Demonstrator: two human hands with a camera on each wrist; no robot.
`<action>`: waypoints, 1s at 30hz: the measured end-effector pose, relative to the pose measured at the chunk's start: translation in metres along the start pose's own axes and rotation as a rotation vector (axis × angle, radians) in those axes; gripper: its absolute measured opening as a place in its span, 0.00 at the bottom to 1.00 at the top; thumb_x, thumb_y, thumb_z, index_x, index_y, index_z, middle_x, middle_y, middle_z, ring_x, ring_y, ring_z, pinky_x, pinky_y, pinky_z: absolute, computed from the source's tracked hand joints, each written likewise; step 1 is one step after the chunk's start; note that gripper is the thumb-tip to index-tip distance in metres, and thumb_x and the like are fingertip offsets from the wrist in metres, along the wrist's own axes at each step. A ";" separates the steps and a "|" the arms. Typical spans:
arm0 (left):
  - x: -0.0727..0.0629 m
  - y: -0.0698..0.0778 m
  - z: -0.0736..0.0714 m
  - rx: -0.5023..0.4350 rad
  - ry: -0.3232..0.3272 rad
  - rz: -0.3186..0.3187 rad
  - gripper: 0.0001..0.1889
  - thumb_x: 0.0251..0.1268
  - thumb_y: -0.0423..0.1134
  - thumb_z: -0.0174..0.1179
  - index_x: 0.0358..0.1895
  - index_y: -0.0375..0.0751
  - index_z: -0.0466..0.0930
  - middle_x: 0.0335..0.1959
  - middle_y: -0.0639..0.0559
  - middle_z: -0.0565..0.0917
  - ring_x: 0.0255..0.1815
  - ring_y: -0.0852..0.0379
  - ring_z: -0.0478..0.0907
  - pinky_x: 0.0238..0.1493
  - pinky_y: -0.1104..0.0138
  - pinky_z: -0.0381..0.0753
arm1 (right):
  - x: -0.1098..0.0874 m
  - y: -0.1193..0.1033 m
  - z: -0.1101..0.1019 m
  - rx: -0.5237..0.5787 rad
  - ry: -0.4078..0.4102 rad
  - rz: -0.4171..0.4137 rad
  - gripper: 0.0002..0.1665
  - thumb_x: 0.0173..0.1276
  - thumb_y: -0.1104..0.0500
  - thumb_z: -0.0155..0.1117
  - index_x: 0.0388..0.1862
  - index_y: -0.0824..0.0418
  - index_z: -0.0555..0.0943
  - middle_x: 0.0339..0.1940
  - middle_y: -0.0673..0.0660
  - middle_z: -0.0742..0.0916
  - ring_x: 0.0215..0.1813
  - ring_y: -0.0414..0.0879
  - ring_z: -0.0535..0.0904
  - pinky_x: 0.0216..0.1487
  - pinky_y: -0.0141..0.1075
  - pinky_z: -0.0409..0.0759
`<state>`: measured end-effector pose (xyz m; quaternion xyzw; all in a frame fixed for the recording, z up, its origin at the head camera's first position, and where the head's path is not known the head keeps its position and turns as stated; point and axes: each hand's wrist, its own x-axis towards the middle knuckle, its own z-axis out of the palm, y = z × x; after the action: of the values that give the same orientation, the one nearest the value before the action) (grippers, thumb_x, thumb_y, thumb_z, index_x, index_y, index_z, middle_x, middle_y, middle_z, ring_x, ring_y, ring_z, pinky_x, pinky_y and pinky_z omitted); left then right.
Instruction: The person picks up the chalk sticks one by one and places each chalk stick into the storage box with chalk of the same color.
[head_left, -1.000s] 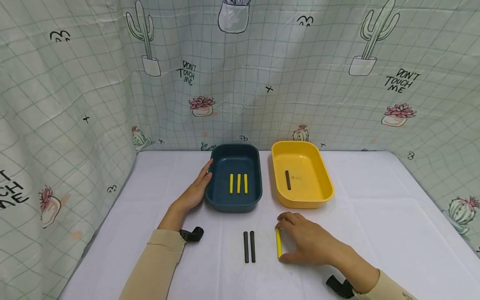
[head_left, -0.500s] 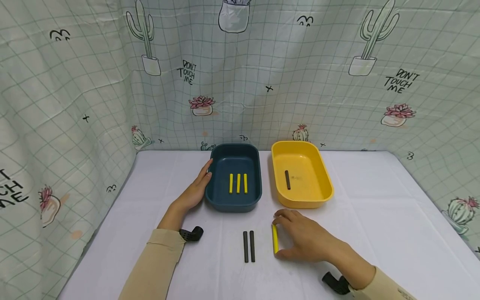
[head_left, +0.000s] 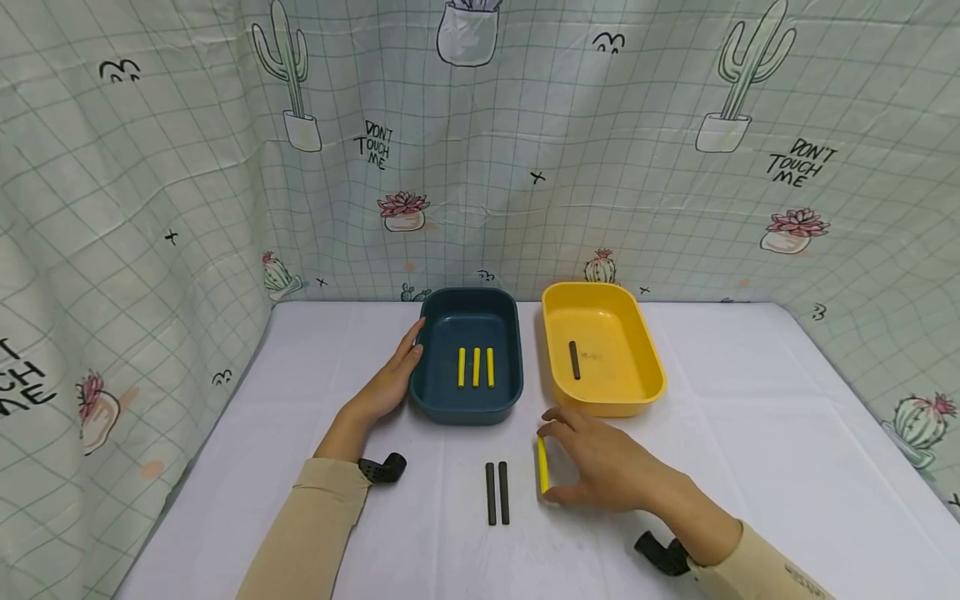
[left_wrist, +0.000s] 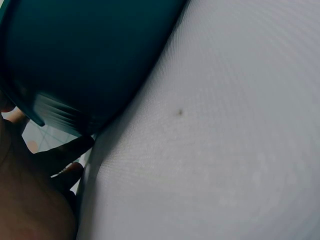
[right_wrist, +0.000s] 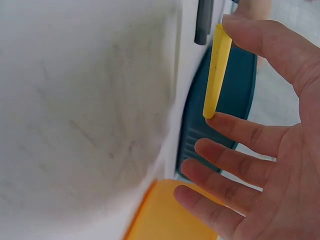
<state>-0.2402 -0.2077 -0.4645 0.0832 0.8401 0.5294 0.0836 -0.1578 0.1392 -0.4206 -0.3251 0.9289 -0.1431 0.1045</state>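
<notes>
My right hand (head_left: 603, 458) pinches a yellow stick (head_left: 543, 467) by its two ends, thumb at one and index finger at the other. In the right wrist view the yellow stick (right_wrist: 217, 72) looks faceted, and the other fingers are spread apart. My left hand (head_left: 386, 383) rests along the left side of a dark blue bin (head_left: 467, 415), fingers extended at its wall. Inside that bin three yellow sticks (head_left: 476, 367) lie side by side. Two dark grey sticks (head_left: 491, 493) lie parallel on the white cloth, left of my right hand.
A yellow bin (head_left: 611, 409) stands right of the blue one, just beyond my right hand, with one dark grey stick (head_left: 574, 360) in it. White cloth (head_left: 750, 417) covers the table. A patterned curtain (head_left: 480, 167) hangs behind and at the sides.
My right hand has moved a little left and away from me, carrying the yellow stick with it. The left hand and both bins stay in place.
</notes>
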 end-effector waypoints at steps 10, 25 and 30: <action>0.001 -0.002 0.001 -0.007 -0.002 0.005 0.29 0.89 0.53 0.29 0.85 0.67 0.37 0.88 0.52 0.38 0.88 0.44 0.34 0.83 0.38 0.36 | 0.008 -0.004 -0.008 0.000 0.008 -0.004 0.44 0.57 0.38 0.80 0.68 0.54 0.77 0.74 0.55 0.75 0.67 0.50 0.78 0.69 0.48 0.79; 0.001 -0.001 0.000 -0.003 -0.001 0.003 0.29 0.89 0.52 0.29 0.85 0.67 0.37 0.88 0.53 0.39 0.88 0.44 0.34 0.83 0.38 0.36 | 0.017 -0.010 -0.026 0.000 0.041 -0.011 0.45 0.59 0.38 0.79 0.70 0.55 0.76 0.76 0.56 0.73 0.74 0.53 0.72 0.73 0.49 0.76; 0.001 -0.002 0.000 -0.001 -0.002 0.006 0.29 0.89 0.52 0.29 0.85 0.66 0.37 0.88 0.52 0.38 0.88 0.44 0.33 0.83 0.38 0.35 | 0.020 -0.012 -0.030 -0.007 0.061 -0.028 0.44 0.59 0.38 0.79 0.69 0.56 0.77 0.75 0.57 0.74 0.73 0.53 0.73 0.72 0.50 0.76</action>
<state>-0.2414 -0.2086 -0.4663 0.0862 0.8394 0.5302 0.0827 -0.1750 0.1235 -0.3909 -0.3341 0.9275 -0.1514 0.0728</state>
